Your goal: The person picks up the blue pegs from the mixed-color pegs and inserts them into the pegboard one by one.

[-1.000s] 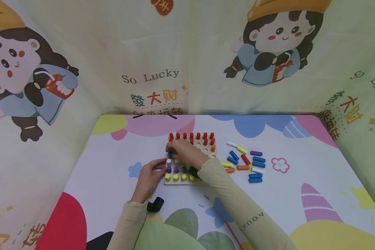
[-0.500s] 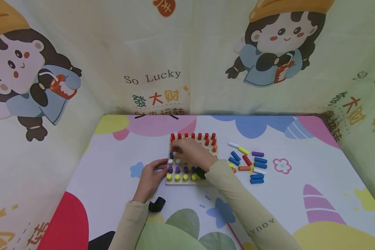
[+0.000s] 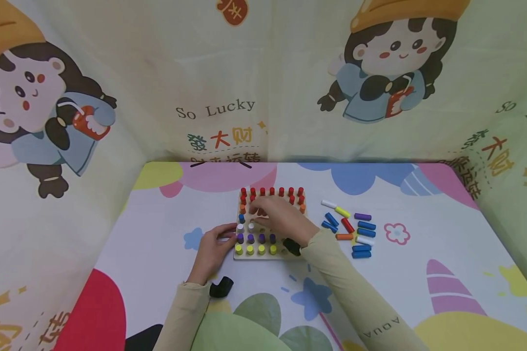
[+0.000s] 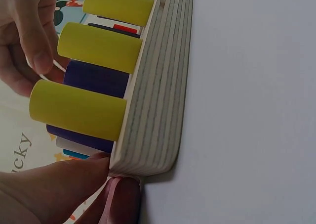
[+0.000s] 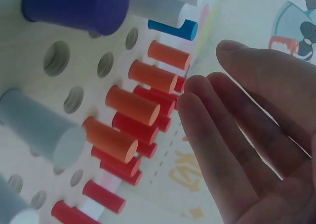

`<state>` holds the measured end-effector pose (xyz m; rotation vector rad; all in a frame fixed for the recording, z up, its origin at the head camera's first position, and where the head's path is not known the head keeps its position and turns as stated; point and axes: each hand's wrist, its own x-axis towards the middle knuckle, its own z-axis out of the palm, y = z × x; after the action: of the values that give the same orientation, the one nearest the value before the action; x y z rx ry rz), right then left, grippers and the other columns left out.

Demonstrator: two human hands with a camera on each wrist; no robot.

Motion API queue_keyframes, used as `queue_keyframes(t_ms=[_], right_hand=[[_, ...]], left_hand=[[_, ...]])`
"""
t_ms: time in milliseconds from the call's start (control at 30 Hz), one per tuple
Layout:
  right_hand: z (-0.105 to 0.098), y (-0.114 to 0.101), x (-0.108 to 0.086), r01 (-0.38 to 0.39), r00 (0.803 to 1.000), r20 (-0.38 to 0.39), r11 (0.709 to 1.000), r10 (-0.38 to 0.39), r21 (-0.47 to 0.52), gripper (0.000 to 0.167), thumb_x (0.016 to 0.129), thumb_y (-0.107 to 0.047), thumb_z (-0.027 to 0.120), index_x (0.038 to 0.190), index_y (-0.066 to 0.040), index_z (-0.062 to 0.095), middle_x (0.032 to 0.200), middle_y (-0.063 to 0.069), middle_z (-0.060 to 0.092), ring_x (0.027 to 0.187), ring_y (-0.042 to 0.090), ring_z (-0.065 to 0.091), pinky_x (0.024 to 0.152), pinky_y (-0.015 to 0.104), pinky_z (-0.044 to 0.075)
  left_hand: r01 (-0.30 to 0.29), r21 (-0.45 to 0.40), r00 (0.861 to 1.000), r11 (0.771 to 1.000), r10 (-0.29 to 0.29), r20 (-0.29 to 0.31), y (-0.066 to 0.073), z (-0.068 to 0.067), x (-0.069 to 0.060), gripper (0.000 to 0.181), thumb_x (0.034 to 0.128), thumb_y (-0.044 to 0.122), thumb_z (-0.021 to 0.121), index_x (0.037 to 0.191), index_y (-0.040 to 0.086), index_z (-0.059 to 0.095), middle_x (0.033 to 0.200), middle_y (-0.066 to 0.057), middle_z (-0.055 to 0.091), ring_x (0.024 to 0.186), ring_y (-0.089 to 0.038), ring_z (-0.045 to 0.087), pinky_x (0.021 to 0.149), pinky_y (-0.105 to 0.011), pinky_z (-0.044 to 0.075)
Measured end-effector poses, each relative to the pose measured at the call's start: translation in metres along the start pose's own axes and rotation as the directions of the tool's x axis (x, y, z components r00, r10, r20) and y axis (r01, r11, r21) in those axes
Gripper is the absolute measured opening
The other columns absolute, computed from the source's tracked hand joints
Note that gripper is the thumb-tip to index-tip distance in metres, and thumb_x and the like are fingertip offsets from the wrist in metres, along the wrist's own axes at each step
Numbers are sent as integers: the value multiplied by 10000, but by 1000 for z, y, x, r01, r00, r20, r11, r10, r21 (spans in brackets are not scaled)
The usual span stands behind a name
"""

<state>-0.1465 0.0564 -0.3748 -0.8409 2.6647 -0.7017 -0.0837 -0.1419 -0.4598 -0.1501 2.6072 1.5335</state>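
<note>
A light wooden pegboard (image 3: 254,258) stands on the table, with rows of red, orange, blue, white, purple and yellow pegs. My left hand (image 3: 212,251) holds it at the left edge; in the left wrist view the thumb (image 4: 74,184) rests at the board's corner and a finger lies against its side. Over the middle rows hovers my right hand (image 3: 285,219). The right wrist view shows its fingertips (image 5: 190,100) apart from the thumb, holding nothing, near the orange pegs (image 5: 133,105). A single blue peg (image 5: 174,29) stands in the row beside them. Part of the board is hidden under this hand.
Loose pegs lie right of the board, among them several blue pegs (image 3: 361,251), a purple peg (image 3: 362,216), a red peg (image 3: 347,224) and an orange peg (image 3: 344,237). Patterned cloth walls (image 3: 290,97) surround the table. Empty holes (image 5: 57,58) show between the rows.
My right hand has left the blue peg at the left end of its row and shifted right, uncovering red and orange pegs at the left. The left hand stays at the edge.
</note>
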Motion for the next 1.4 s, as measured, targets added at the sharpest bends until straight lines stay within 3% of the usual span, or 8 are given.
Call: queue_keyframes(t_ms=[1400], right_hand=[[-19,59,-60,-104,989,-105,994,100,-28,286,857,-109,779,1130,-77,699,1082,55,710,998,215,667,914,403,563]], left_hand=[[15,9,1000,1000,-15,6,-4,2,3,371,936,116,684,1305,101,640,1156,-83,701,996,-207,685,873,-370,576]])
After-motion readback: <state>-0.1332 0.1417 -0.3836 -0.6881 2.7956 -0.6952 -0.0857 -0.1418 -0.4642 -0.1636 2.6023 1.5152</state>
